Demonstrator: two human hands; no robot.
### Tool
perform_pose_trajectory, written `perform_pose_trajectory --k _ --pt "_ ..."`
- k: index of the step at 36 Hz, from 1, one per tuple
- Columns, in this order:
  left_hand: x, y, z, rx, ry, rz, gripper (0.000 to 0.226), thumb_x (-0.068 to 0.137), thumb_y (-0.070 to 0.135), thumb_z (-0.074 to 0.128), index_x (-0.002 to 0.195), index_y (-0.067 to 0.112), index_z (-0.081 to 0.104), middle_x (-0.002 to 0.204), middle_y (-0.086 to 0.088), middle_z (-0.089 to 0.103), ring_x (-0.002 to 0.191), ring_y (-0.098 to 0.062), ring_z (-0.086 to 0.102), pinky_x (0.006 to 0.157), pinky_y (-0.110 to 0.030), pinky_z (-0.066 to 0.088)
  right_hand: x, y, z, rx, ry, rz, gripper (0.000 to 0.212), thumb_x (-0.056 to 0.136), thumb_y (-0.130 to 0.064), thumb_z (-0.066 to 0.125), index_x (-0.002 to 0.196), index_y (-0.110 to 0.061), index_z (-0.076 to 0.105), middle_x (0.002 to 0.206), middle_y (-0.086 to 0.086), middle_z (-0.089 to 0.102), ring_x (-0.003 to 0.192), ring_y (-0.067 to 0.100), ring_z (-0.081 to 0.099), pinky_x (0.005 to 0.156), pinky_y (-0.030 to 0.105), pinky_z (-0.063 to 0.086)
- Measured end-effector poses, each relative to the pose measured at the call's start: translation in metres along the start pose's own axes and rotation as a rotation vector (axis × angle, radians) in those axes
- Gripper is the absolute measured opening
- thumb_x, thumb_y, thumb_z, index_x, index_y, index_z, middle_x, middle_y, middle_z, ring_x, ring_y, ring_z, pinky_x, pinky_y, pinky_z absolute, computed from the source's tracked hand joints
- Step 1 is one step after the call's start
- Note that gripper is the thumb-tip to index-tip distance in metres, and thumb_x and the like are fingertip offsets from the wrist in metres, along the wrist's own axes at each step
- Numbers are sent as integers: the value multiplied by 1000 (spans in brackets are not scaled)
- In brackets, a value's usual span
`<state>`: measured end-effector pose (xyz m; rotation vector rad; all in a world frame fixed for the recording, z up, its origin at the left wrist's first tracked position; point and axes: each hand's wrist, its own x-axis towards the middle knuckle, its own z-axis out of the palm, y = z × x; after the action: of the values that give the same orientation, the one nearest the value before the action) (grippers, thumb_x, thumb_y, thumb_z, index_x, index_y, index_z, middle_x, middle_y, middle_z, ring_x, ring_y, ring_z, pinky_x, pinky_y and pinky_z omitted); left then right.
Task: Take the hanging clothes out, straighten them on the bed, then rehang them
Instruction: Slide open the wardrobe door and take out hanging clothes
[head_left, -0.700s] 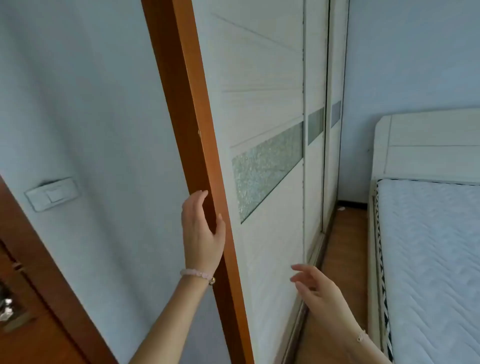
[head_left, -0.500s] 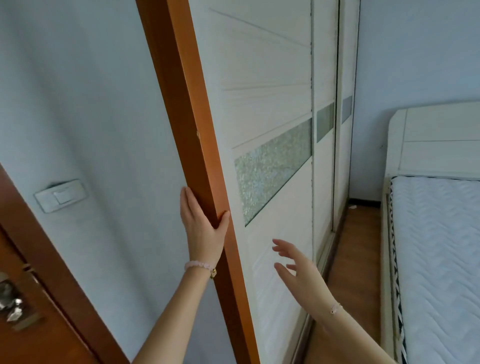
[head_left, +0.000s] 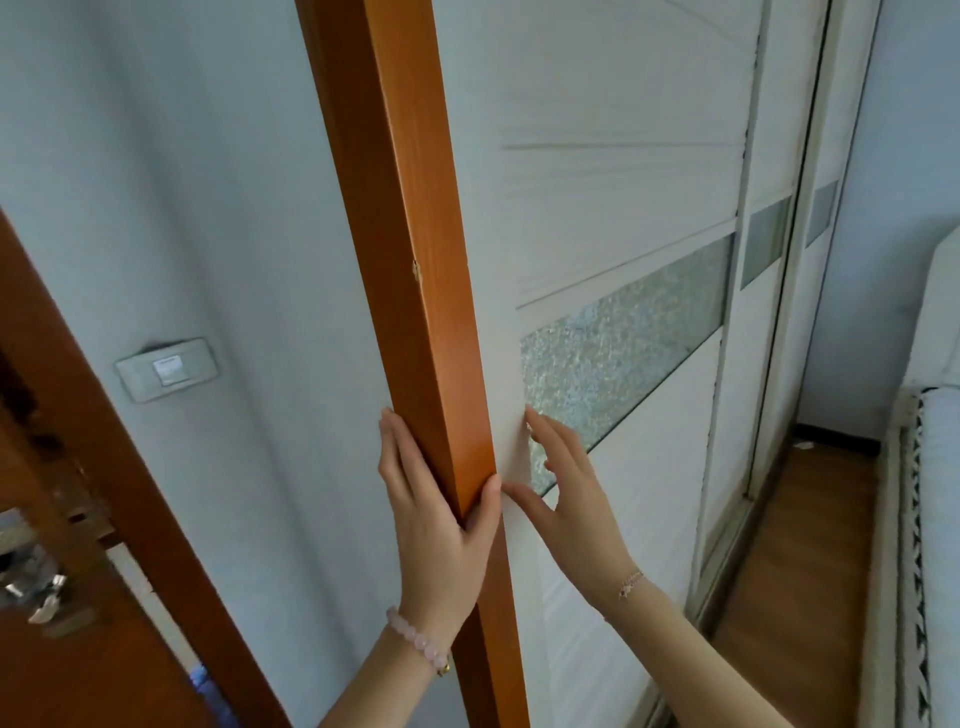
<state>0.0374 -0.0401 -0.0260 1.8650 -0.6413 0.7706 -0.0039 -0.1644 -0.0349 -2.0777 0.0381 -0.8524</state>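
Wardrobe door pressed, centre of frame
The orange post (head_left: 415, 312) is clasped between thumb and fingers of the left hand (head_left: 436, 525); the right hand (head_left: 566, 493) is laid flat, fingers spread, on the sliding door (head_left: 623, 182); clothes are not seen, presumably behind it; the flat palm may slip on the smooth panel.

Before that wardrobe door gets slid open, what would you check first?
1. Left hand holds wooden frame: ok.
2. Right hand flat on sliding door, fingers spread: ok.
3. Left thumb clear of the door's edge: cannot tell, it sits at the seam.
4. Track free past the neighbouring door: cannot tell.
5. Clothes inside: cannot tell, door closed.
6. Bed free: cannot tell, only its edge shows.
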Motion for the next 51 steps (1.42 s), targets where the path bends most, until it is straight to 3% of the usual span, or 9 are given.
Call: perform_pose_trajectory --k 10,19,29,32,35,39,46,49,51 --pt "-1 1 6 -22 46 -16 94 72 77 46 143 40 -4 146 17 13 133 -18 38 90 -30 52 13 16 7 227 18 -88 67 69 -54 66 128 -62 34 114 -37 41 113 1 49 92 8 42" --pt "1 7 3 -35 44 -15 101 73 58 62 146 12 9 142 7 22 129 24 18 88 14 24 17 20 5 200 34 -207 81 72 -42 70 143 -33 32 127 -24 40 113 2 48 92 9 42" --pt "-4 18 11 37 176 -114 90 73 60 60 143 24 17 143 4 28 129 17 27 87 11 28 32 35 2 80 144 -351 80 73 -30 64 143 -46 28 133 -13 31 125 -8 32 98 29 46" --pt "-10 25 19 119 255 -157 83 74 46 59 142 22 20 141 -2 32 127 1 36 89 10 28 38 42 -6 83 156 -358 90 73 -31 63 145 -53 16 131 -19 30 126 5 39 94 36 50" --pt "-17 36 30 178 349 -170 76 78 41 56 142 20 21 139 -2 35 126 13 33 93 8 28 47 53 -14 82 154 -361 87 72 -31 63 145 -48 18 134 -28 25 122 25 47 94 39 51" --pt "-27 47 52 328 462 -154 75 79 28 56 142 4 22 139 -9 34 131 19 20 102 4 20 61 70 -28 72 150 -370 85 72 -31 61 144 -37 17 134 -6 33 118 32 49 92 37 52" --pt "-47 62 93 470 598 -76 60 76 17 55 132 7 36 141 -15 34 142 -1 19 117 -15 18 91 104 -52 36 123 -384 92 72 -23 68 147 -28 15 143 1 29 132 6 28 105 32 42" --pt "-45 64 132 449 445 -98 58 77 22 53 132 14 37 139 -6 37 140 -1 22 115 -11 17 105 118 -64 6 92 -415 90 75 -20 68 149 -22 18 151 -3 23 138 -15 9 114 8 14" --pt "-37 60 161 381 297 -213 62 80 25 57 136 25 32 140 6 37 133 0 28 111 -6 21 113 127 -72 -10 71 -447 86 77 -18 66 150 -18 19 154 -11 19 142 -12 6 117 12 11"
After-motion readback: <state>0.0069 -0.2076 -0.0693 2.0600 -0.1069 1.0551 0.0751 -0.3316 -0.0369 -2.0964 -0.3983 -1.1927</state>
